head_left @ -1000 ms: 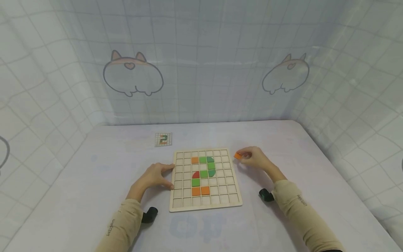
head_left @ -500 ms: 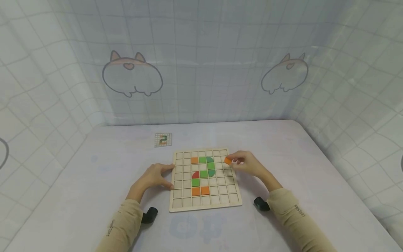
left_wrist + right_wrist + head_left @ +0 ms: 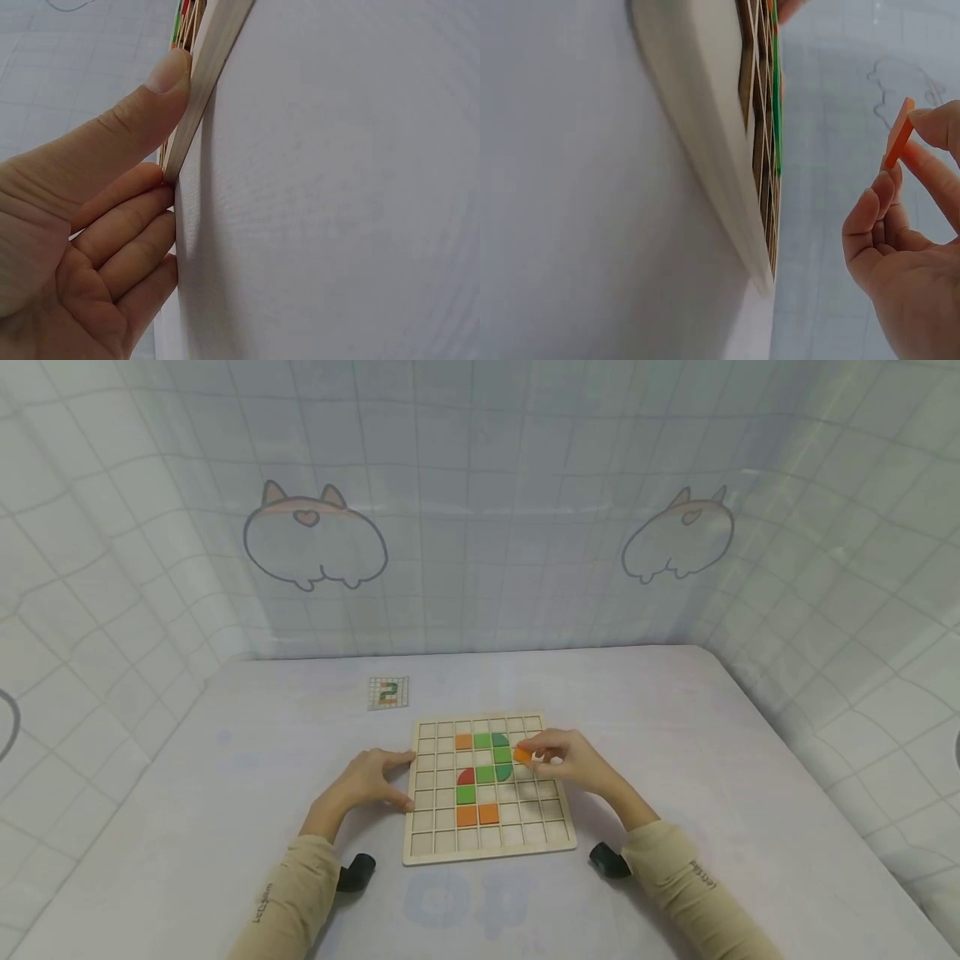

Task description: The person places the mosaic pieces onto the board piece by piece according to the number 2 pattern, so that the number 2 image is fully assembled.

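Note:
A square wooden grid board (image 3: 442, 842) lies on the table, with orange, green and red tiles set in some cells. My left hand (image 3: 367, 777) is at its left side, thumb and fingers spread apart. In the left wrist view its thumb (image 3: 142, 112) and fingertips touch the board's side edge. My right hand (image 3: 573, 762) pinches an orange square tile (image 3: 522, 755) above the right part of the grid. The right wrist view shows that tile (image 3: 900, 133) tilted between thumb and finger, apart from the board, the other fingers curled.
A small card (image 3: 388, 693) with a coloured pattern on a grid lies behind the board to the left. Black devices (image 3: 356, 872) are at both wrists. Tiled-pattern curtains (image 3: 495, 527) stand behind and at the sides of the table.
My right hand has moved left with the orange tile, from beyond the board's right edge to above the grid. My left hand has stayed at the left edge.

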`<action>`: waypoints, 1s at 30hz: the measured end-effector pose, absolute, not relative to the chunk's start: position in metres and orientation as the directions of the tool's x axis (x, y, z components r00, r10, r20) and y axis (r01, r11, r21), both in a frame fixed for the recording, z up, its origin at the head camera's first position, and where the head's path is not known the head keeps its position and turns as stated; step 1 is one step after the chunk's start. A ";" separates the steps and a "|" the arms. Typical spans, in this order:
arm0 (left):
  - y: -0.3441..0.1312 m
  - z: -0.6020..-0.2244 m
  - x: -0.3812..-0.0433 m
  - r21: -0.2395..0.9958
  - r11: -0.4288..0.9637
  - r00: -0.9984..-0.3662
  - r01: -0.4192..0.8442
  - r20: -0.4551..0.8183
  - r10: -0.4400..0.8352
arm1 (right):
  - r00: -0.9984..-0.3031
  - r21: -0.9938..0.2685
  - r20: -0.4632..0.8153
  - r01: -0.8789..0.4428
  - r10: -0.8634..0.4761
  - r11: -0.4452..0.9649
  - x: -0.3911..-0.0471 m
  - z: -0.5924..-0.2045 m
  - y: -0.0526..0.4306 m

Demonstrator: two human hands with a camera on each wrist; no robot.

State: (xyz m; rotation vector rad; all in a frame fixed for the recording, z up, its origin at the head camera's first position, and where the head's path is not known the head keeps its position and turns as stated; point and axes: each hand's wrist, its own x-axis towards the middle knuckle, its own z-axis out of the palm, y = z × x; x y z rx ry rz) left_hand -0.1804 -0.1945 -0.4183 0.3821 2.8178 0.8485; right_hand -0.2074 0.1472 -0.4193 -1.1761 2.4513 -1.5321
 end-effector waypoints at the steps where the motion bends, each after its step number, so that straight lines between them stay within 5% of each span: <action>1: -0.195 -0.418 -0.181 0.560 0.806 -0.952 0.193 -0.092 0.292 | -0.712 -0.776 0.348 -0.584 -0.610 0.238 -0.206 -0.420 0.145; 9: -0.196 -0.419 -0.181 0.557 0.808 -0.951 0.192 -0.098 0.294 | -0.621 -0.756 0.350 -0.629 -0.701 0.180 -0.195 -0.422 0.130; 15: -0.195 -0.418 -0.180 0.558 0.808 -0.951 0.190 -0.100 0.292 | -0.594 -0.730 0.246 -0.633 -0.766 0.257 -0.183 -0.421 0.117; 22: -0.195 -0.418 -0.181 0.557 0.810 -0.952 0.182 -0.105 0.286 | -0.485 -0.612 0.172 -0.734 -0.858 0.293 -0.177 -0.420 0.105; 30: -0.195 -0.418 -0.182 0.563 0.807 -0.951 0.179 -0.111 0.288 | -0.515 -0.594 0.040 -0.702 -0.856 0.394 -0.169 -0.422 0.099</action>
